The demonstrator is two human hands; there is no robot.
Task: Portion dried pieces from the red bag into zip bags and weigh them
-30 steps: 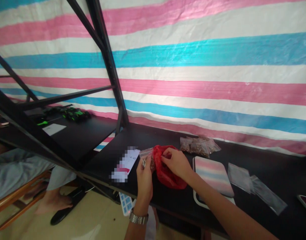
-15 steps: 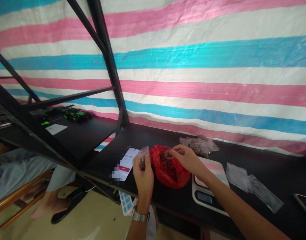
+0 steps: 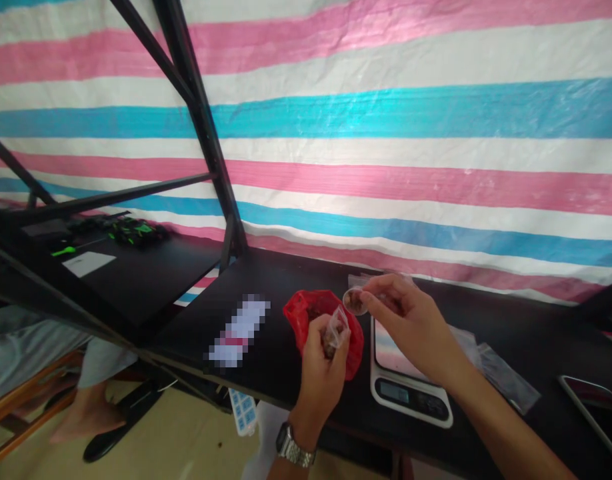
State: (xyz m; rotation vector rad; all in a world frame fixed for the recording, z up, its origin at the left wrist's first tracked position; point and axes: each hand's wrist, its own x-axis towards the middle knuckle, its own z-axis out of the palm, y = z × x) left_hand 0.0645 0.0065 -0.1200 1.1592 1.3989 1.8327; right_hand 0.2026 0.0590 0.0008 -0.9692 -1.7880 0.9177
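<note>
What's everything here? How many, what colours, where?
Sheet: 1, pink-white-blue, back
Bars: several, black, left
Tables: 2, black, middle and left
Sack: 1, red, middle
Scale: 1, white, right of sack
Pouch: 1, clear, in left hand
Cup: 1, clear, in right hand
Bags: several, clear, near right hand
Phone: 1, dark, right
Blurred item: 1, white-pink, left of sack
Paper: 1, white, left table
Odd bits: uncounted, black-green, left table
Pad: 1, white-blue, below table
Seat: 1, brown, lower left
Person: 1, grey trousers, lower left
Watch: 1, silver, left wrist
Hands: 2, bare, middle
</note>
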